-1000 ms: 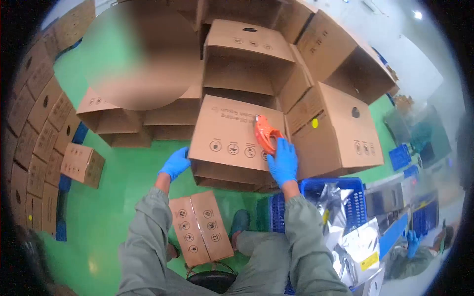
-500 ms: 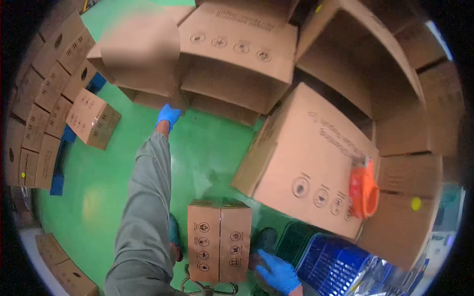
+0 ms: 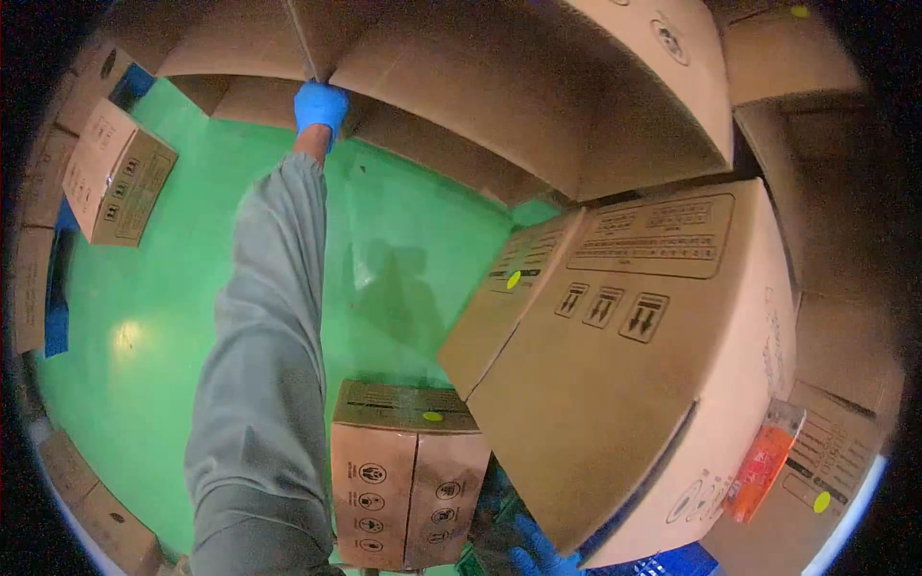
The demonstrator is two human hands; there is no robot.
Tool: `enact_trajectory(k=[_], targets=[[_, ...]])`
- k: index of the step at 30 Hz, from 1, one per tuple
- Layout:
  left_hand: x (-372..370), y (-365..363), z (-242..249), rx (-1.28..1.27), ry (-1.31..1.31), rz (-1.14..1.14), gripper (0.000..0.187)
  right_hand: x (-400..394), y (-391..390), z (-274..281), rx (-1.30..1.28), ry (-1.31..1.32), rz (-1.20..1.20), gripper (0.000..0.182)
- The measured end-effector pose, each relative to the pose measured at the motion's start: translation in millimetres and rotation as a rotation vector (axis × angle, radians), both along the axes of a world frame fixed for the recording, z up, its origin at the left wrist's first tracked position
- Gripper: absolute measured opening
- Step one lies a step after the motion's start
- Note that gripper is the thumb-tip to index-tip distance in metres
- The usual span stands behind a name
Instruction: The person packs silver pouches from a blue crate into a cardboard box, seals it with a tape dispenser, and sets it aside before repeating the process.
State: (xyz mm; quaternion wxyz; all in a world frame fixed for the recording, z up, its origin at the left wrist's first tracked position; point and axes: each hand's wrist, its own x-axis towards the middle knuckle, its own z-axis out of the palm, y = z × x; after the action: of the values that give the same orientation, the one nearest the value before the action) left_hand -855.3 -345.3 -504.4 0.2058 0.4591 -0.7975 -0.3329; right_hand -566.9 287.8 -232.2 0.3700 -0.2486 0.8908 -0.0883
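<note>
My left hand (image 3: 320, 108), in a blue glove, is closed on the lower edges of the open cardboard boxes (image 3: 461, 86) at the top, where two of them meet. At the bottom, my right hand (image 3: 540, 549), also gloved in blue, is partly hidden by the large tilted box (image 3: 615, 384). Its visible fingers are apart, with nothing seen in them. An orange tool (image 3: 764, 470) lies against that box's right side. Between my arms stands a closed, taped box (image 3: 408, 490).
Another closed box (image 3: 120, 182) sits on the green floor (image 3: 384, 288) at the left, beside blue pallets (image 3: 58, 298) and stacked cartons. A blue crate (image 3: 663, 562) shows at the bottom, and more boxes (image 3: 106, 509) at the lower left. Large boxes line the right.
The open boxes now appear larger and closer, with my left hand higher in view. The large box at the right has turned, showing its printed side, and now covers part of my right hand.
</note>
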Motion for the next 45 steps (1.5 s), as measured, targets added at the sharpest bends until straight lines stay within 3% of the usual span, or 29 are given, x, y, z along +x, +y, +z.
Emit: enact_trajectory(k=[2,9,11,15,16,17,20,25,28,32,34,36,37,38,39,42,45], targets=[[19,15,14,-0.132,-0.132,0.002,0.037,-6,-13,6,0.01,-0.076,-0.031,0.044],[90,4,11,-0.217,-0.053,-0.109,0.029,-7,-20,29,-0.034,-0.236,-0.226,0.044],[120,-32,-31,-0.321,0.027,-0.103,0.031,-3,-18,35,-0.04,-0.171,-0.218,0.045],[193,-40,-14,0.12,0.385,-0.066,0.034,5,-20,53,-0.114,-0.102,-0.263,0.046],[215,-73,-58,-0.099,0.286,-0.216,0.033,8,-21,53,-0.13,-0.119,-0.276,0.046],[236,-96,-100,-0.141,0.351,-0.222,0.035,10,-24,56,-0.166,-0.12,-0.266,0.045],[314,-73,-71,-0.164,0.236,-0.258,0.036,23,-19,49,-0.157,-0.088,-0.192,0.045],[332,-3,-14,-0.156,-0.03,-0.354,0.037,32,-24,53,-0.12,-0.049,-0.164,0.047],[318,-1,19,-0.129,-0.191,-0.408,0.037,38,-20,47,-0.095,-0.003,-0.164,0.046],[358,-25,66,-0.111,-0.397,-0.476,0.038,54,-8,41,-0.141,0.051,-0.139,0.05],[367,-40,136,0.461,0.029,0.01,0.04,61,0,37,-0.161,0.068,-0.125,0.053],[362,-29,224,1.056,1.14,0.21,0.048,61,-5,34,-0.184,0.105,-0.116,0.056],[347,-23,241,1.056,1.16,0.197,0.048,63,-15,34,-0.413,0.008,-0.379,0.057],[331,-20,259,0.708,1.062,0.152,0.052,64,-23,37,-0.642,-0.107,-0.634,0.058],[328,-17,277,0.363,0.954,0.117,0.056,59,-33,46,-0.789,-0.172,-0.634,0.062],[342,-9,331,0.292,0.979,0.108,0.056,53,-49,57,-0.885,0.042,-0.474,0.062],[345,4,392,0.214,0.965,0.054,0.055,58,-51,72,-0.98,0.033,-0.479,0.062]])
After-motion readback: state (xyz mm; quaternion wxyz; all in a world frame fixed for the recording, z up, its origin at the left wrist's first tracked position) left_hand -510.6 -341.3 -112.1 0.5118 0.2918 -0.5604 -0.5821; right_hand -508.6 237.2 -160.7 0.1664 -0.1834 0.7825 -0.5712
